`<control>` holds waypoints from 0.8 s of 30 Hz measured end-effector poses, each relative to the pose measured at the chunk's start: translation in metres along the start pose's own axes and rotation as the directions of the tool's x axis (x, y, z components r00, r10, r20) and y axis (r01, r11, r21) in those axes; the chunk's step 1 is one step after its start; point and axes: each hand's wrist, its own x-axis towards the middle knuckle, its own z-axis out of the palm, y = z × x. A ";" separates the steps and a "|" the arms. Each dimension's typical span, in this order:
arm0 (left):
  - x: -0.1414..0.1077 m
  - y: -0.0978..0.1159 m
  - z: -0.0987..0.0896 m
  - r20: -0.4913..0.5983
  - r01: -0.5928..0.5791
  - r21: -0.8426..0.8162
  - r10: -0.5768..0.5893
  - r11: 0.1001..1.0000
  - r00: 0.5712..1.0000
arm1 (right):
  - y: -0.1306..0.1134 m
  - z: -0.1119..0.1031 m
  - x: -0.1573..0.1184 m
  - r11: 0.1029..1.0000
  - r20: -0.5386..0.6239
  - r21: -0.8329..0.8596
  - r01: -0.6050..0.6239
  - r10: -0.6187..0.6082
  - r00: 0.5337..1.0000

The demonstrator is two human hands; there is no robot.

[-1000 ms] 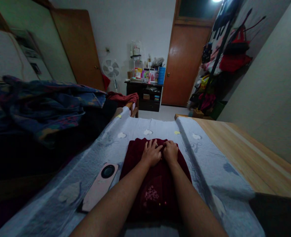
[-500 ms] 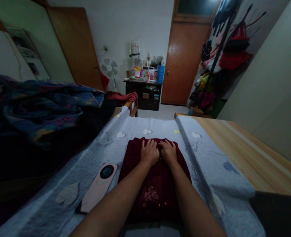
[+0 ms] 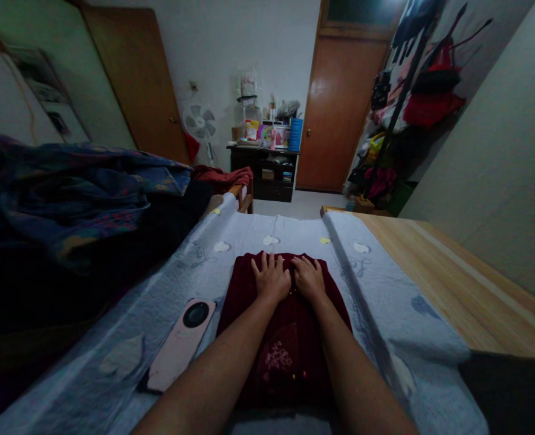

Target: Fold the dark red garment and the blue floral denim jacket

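A dark red garment, folded into a flat bundle with a pink flower pattern near its lower end, lies on a pale blue bed sheet. My left hand rests palm down on its far part, fingers spread apart. Beside it, my right hand lies on the same garment near the far edge, its fingers stretched and slightly bent. Neither hand grips the cloth visibly. To the left of the garment a pink phone lies with its round black camera facing up.
A heap of dark blue patterned clothes fills the left side. Bare wooden boards run along the right. Beyond the bed stand a black cabinet, a white fan and a brown door. Bags hang at right.
My left hand has shifted slightly left and its fingers have spread wider. The right hand has barely moved. The garment and the phone stay where they were.
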 end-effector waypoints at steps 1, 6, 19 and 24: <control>0.000 0.000 0.000 0.005 0.012 0.004 -0.012 1.000 1.000 | -0.001 0.000 0.000 1.000 0.000 -0.013 -0.006 0.006 1.000; 0.003 0.002 0.001 0.031 0.070 0.016 -0.070 0.997 0.997 | -0.008 -0.001 0.001 0.994 -0.005 -0.096 -0.060 0.060 0.998; 0.001 -0.007 -0.003 -0.013 -0.202 -0.080 0.202 0.976 0.979 | -0.003 -0.002 -0.002 0.999 -0.022 -0.033 0.015 -0.016 1.000; 0.003 -0.007 0.000 0.042 -0.199 -0.097 0.204 0.975 0.978 | -0.001 -0.001 0.000 1.000 0.024 -0.027 0.016 -0.016 1.000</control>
